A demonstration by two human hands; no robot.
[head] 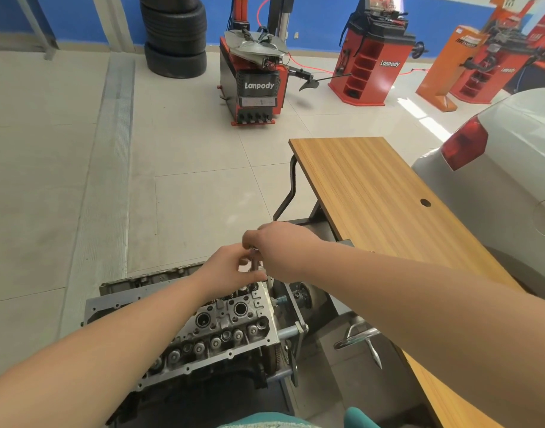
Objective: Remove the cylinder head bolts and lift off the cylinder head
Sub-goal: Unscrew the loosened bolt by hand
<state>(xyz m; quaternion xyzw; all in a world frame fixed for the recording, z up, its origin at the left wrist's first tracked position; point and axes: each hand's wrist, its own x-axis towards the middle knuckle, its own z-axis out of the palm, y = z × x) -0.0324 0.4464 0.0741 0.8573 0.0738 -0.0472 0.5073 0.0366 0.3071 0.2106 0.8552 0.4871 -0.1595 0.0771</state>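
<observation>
A grey metal cylinder head (221, 329) sits on an engine block held in a stand, low in the middle of the view. Round valve and plug wells show along its top. Over its far right corner stands an upright metal tool shaft (255, 261). My right hand (280, 245) is shut on the top of this shaft. My left hand (231, 268) pinches the shaft lower down, just above the head. The shaft's lower end and whatever it sits on are hidden behind my fingers.
A wooden table (373, 196) stands close on the right, with a white car (497, 168) behind it. A chrome handle (361, 333) sticks out of the stand. Farther off on the tiled floor are a tyre changer (255, 84), stacked tyres (175, 35) and red machines (373, 57).
</observation>
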